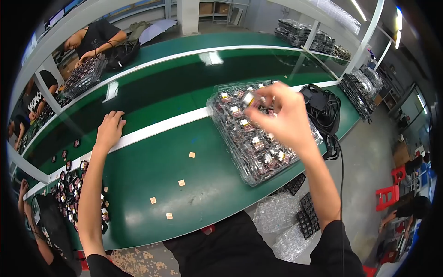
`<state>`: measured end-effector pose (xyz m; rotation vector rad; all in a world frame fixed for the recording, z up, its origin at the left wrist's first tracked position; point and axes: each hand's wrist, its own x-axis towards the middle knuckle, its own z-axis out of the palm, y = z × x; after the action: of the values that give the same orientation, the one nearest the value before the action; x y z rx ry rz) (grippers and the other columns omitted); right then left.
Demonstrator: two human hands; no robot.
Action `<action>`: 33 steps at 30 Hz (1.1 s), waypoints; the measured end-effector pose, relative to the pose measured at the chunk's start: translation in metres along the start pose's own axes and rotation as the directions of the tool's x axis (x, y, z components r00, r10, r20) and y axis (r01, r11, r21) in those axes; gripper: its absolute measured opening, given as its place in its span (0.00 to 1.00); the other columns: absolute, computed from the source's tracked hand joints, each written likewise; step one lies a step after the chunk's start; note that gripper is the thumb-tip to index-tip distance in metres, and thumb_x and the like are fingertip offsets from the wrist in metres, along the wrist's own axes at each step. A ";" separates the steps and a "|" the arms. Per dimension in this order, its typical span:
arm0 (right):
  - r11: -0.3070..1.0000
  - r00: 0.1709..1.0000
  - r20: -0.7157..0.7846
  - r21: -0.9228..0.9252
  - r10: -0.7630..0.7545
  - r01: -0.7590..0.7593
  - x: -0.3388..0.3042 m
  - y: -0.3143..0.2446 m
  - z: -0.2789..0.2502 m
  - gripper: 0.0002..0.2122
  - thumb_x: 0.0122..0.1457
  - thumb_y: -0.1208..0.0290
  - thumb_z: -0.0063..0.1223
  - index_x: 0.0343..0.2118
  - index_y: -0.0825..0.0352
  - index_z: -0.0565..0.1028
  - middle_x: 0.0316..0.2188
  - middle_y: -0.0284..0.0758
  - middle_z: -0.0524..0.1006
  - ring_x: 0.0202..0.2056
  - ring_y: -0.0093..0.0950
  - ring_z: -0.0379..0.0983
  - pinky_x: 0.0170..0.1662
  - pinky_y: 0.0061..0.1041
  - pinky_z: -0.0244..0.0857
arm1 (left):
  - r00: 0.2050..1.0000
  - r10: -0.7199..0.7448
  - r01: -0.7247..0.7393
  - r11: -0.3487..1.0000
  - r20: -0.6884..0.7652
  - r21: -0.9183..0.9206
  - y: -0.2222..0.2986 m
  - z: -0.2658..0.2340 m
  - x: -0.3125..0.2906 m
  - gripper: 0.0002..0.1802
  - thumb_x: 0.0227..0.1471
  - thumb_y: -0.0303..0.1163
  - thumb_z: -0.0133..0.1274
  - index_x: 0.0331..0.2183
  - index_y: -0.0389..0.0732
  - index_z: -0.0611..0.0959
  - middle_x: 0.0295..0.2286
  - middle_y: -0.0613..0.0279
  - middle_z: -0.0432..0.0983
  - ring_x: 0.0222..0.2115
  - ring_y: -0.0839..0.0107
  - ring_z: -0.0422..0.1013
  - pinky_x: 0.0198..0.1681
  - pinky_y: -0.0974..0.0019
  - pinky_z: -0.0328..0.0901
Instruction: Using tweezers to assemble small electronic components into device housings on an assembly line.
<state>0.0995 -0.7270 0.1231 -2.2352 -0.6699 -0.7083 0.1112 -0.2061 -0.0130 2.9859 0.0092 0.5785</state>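
Note:
My right hand [285,117] is above a clear plastic blister tray [247,171] at the right of the table. Thumb and fingers pinch a small dark device with a pale label [249,99], slightly blurred. Similar dark devices with white labels [257,142] fill the tray's pockets, and more trays seem stacked beneath. At the left, my left hand [110,130] rests over the white rail [157,124] with its fingers stretched out and nothing in them. Beside my left forearm lies a heap of small dark labelled devices [69,191].
Several small tan squares [181,183] are scattered on the green table [212,203]. Right of the tray lies a black bag with cables [323,104]. Beyond the rail runs a green conveyor belt [175,90]. A co-worker [99,39] sits across it. Clear trays [277,212] are piled below.

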 end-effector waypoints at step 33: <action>0.848 0.931 0.314 0.529 -0.185 -0.010 -0.077 -0.073 0.093 0.16 0.73 0.79 0.57 0.60 0.75 0.79 0.29 0.41 0.74 0.28 0.32 0.72 0.32 0.32 0.64 | 0.943 0.283 -0.330 0.736 -0.174 -0.591 0.152 -0.027 -0.132 0.34 0.37 0.30 0.73 0.49 0.36 0.83 0.44 0.50 0.80 0.45 0.47 0.75 0.49 0.49 0.67</action>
<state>0.0249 -0.6327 0.0490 -1.8291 -1.0146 -0.1185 -0.0232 -0.3580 -0.0226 2.3254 -0.5696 0.5790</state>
